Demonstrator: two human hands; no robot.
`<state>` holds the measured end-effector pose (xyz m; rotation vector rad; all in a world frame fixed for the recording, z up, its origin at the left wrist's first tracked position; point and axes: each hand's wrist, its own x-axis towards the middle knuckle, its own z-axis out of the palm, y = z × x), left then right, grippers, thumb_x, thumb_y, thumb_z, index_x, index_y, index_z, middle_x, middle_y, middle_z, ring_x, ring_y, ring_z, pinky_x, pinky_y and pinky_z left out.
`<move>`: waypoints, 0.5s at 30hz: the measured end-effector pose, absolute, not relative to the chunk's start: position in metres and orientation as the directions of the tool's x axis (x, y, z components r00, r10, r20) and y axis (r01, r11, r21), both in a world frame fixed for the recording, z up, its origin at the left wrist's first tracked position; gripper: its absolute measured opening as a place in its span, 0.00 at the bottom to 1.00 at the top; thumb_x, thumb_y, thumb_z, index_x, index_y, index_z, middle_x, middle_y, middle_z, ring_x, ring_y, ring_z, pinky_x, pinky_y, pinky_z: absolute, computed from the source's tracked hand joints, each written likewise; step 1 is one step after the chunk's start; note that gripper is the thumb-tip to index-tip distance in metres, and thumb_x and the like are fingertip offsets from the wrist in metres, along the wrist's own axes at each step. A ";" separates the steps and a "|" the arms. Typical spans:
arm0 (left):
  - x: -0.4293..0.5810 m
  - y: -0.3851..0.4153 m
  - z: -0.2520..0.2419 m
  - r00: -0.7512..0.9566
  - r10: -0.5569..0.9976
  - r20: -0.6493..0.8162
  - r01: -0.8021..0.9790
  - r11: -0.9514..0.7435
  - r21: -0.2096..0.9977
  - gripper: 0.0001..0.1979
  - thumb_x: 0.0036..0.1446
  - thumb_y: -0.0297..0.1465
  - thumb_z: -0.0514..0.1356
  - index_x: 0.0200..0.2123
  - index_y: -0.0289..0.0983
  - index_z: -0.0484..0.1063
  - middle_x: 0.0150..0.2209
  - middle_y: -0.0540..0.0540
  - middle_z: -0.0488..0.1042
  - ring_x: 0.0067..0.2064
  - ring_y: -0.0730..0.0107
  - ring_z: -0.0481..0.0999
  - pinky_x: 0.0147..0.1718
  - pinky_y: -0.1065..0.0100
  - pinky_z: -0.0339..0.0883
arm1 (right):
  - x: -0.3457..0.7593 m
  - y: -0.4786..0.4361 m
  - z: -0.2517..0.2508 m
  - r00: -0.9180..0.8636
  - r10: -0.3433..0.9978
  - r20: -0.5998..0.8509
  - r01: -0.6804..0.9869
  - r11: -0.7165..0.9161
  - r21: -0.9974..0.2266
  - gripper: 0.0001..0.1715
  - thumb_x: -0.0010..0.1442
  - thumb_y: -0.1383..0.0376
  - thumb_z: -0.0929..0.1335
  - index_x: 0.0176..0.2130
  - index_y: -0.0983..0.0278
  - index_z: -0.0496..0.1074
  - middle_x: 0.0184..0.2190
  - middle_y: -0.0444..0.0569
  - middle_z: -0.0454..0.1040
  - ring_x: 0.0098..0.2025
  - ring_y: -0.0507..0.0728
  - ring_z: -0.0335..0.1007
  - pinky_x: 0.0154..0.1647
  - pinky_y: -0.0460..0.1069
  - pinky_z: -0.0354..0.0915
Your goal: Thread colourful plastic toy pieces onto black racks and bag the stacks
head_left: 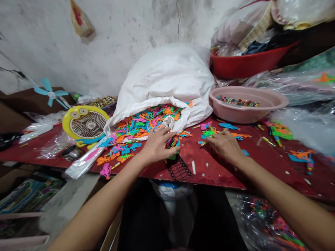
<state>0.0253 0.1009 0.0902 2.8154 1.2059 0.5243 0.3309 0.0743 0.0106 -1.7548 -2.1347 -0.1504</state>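
My left hand reaches over the front of the white sack with its fingers spread, holding nothing I can see. Small bright plastic pieces, apparently shaped like toy guns, spill from the sack's mouth. Below this hand lies a black grid-like strip, its upper part partly covered. My right hand is lowered to the table with its fingers drawn together beside a green plastic piece. Whatever those fingers grip is too small and blurred to name. A blue piece lies just beyond them.
A pink basin with small coloured sticks stands at the right, below a red basin. At the left are a yellow fan and clear plastic bags. More pieces lie on the red table, whose front edge faces me.
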 end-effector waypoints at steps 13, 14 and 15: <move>0.026 0.106 0.073 0.573 0.747 0.337 0.744 -0.646 0.168 0.17 0.56 0.31 0.58 0.49 0.42 0.76 0.59 0.45 0.70 0.55 0.55 0.74 0.51 0.57 0.70 | 0.303 0.042 -0.014 -0.190 0.945 0.266 0.982 0.187 0.036 0.11 0.65 0.64 0.60 0.43 0.64 0.69 0.41 0.54 0.71 0.40 0.59 0.66 0.38 0.51 0.55; 0.020 0.109 0.075 0.603 0.730 0.320 0.716 -0.673 0.185 0.18 0.56 0.30 0.58 0.50 0.42 0.75 0.60 0.45 0.69 0.56 0.56 0.73 0.52 0.57 0.70 | 0.302 0.042 -0.014 -0.163 0.949 0.270 0.987 0.157 0.043 0.10 0.65 0.65 0.60 0.43 0.64 0.68 0.41 0.55 0.72 0.40 0.59 0.67 0.37 0.51 0.55; 0.014 0.112 0.076 0.635 0.711 0.303 0.687 -0.699 0.200 0.19 0.55 0.28 0.57 0.51 0.42 0.75 0.61 0.46 0.68 0.57 0.57 0.72 0.54 0.57 0.68 | 0.301 0.042 -0.014 -0.132 0.955 0.265 0.991 0.122 0.054 0.10 0.64 0.65 0.60 0.42 0.64 0.68 0.40 0.55 0.72 0.40 0.60 0.67 0.37 0.51 0.55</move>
